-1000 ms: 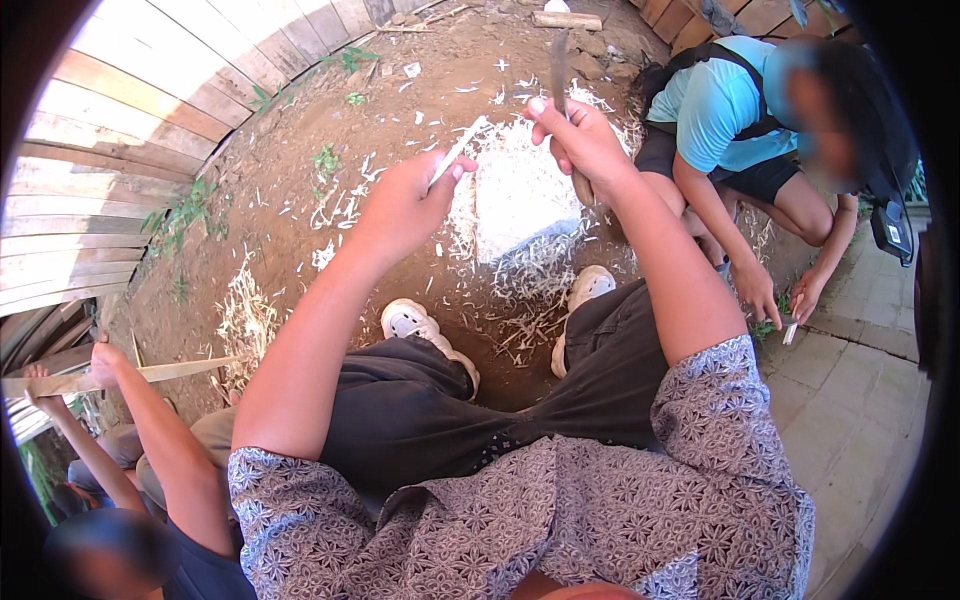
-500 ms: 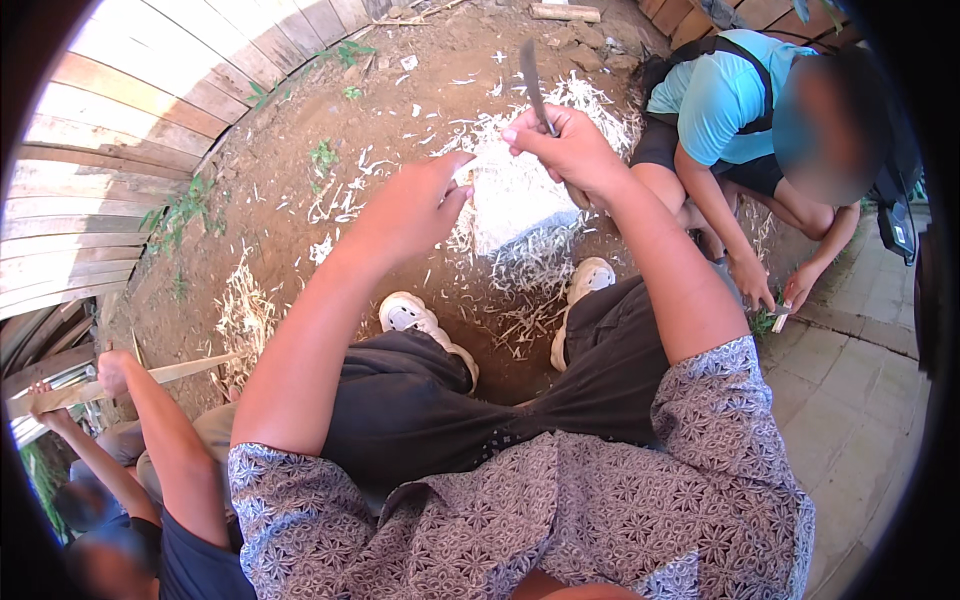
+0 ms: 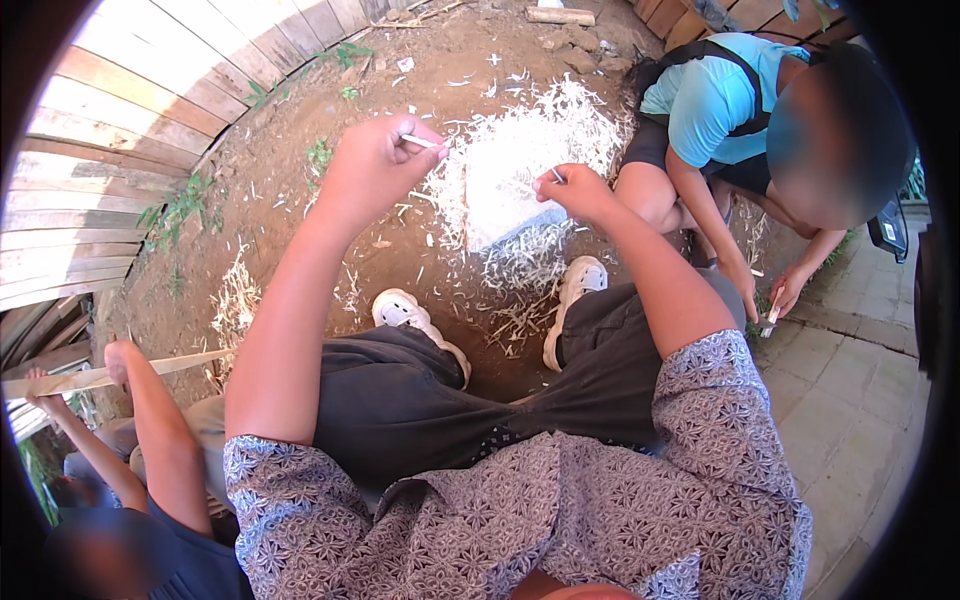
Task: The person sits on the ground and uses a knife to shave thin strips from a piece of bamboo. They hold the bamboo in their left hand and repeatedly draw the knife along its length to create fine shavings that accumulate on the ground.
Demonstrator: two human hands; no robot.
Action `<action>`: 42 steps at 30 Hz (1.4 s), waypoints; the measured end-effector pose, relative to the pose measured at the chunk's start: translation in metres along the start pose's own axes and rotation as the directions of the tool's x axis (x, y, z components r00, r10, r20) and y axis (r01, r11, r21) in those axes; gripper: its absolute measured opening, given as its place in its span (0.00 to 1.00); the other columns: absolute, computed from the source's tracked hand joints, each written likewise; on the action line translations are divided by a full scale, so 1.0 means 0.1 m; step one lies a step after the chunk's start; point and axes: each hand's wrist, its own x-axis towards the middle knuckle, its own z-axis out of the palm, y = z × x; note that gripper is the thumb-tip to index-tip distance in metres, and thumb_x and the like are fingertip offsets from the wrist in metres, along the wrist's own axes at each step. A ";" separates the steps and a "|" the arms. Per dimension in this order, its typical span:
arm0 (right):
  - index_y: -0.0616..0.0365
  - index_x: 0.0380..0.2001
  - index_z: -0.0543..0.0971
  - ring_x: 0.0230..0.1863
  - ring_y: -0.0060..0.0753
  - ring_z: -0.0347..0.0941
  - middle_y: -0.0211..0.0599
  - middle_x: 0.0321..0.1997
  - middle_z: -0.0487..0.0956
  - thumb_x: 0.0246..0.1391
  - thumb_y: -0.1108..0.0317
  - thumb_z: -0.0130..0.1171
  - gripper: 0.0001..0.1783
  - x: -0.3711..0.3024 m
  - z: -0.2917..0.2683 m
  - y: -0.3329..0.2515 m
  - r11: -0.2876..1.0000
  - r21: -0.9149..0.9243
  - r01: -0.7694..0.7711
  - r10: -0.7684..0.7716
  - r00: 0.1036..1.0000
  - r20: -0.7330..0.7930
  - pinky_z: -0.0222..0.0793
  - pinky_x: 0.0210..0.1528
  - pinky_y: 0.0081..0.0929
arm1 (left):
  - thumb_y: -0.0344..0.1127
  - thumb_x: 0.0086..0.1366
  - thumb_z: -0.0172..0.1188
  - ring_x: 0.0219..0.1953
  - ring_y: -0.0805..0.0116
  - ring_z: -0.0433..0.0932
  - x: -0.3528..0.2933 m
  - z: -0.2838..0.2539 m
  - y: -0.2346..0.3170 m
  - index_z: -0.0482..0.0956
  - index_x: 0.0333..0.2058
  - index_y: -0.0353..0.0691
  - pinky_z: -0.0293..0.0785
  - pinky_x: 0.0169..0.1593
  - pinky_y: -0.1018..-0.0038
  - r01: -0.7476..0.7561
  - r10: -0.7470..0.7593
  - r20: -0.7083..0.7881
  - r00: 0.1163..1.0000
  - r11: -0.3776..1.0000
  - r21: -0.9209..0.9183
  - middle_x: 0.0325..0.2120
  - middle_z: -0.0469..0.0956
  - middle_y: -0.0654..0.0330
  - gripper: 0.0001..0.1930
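My left hand [image 3: 385, 160] is raised over the ground at the left of the shavings, its fingertips pinching a thin pale strip of wood or bamboo [image 3: 424, 142]. My right hand [image 3: 580, 194] is closed, above the right side of the pale block. Only a narrow bit of the knife [image 3: 558, 176] shows at its fingers, seen nearly edge-on; the rest is hidden by the hand. Between and below my hands stands a pale block [image 3: 490, 226] with a bluish near side, shavings lying against it. The two hands are apart.
Pale shavings [image 3: 575, 115] cover the dirt around the block. At right a person in a turquoise shirt [image 3: 690, 120] crouches, holding a small pale piece [image 3: 771, 316]. At lower left another person holds a long wooden strip [image 3: 170, 368]. A plank fence [image 3: 110, 160] curves along the left.
My hands have moved apart: the left up and leftward with the strip, the right downward. The knife blade, upright and plain before, now shows only as a sliver.
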 end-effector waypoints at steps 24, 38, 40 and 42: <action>0.62 0.70 0.66 0.43 0.58 0.76 0.61 0.38 0.77 0.64 0.71 0.53 0.30 -0.58 0.63 -0.50 0.844 -0.166 0.509 -0.522 0.852 -0.039 0.71 0.50 0.49 | 0.43 0.71 0.58 0.33 0.43 0.83 0.04 0.57 0.02 0.72 0.41 0.37 0.78 0.35 0.51 -0.198 0.072 0.221 0.973 0.756 0.624 0.30 0.83 0.48 0.14; 0.59 0.65 0.71 0.38 0.60 0.80 0.59 0.35 0.82 0.66 0.70 0.52 0.25 -0.34 0.58 -0.35 0.920 -0.138 0.366 -0.368 0.930 0.016 0.73 0.44 0.49 | 0.46 0.69 0.61 0.31 0.45 0.84 0.05 0.46 -0.08 0.80 0.39 0.39 0.79 0.35 0.53 -0.117 0.037 0.141 0.989 0.782 0.612 0.25 0.83 0.48 0.15; 0.60 0.62 0.72 0.37 0.59 0.80 0.58 0.34 0.81 0.68 0.69 0.51 0.21 -0.46 0.63 -0.61 0.915 0.028 0.402 -0.400 0.916 -0.038 0.72 0.41 0.49 | 0.45 0.69 0.62 0.30 0.45 0.84 0.04 0.48 -0.09 0.80 0.37 0.38 0.79 0.33 0.54 -0.145 0.084 0.130 0.988 0.788 0.598 0.24 0.83 0.48 0.14; 0.60 0.61 0.72 0.38 0.57 0.81 0.57 0.34 0.82 0.68 0.69 0.51 0.20 -0.45 0.72 -0.56 0.925 -0.043 0.378 -0.379 0.925 -0.032 0.72 0.42 0.49 | 0.45 0.69 0.62 0.30 0.45 0.84 0.03 0.49 -0.09 0.80 0.37 0.38 0.79 0.34 0.54 -0.145 0.089 0.122 0.989 0.787 0.600 0.25 0.83 0.48 0.14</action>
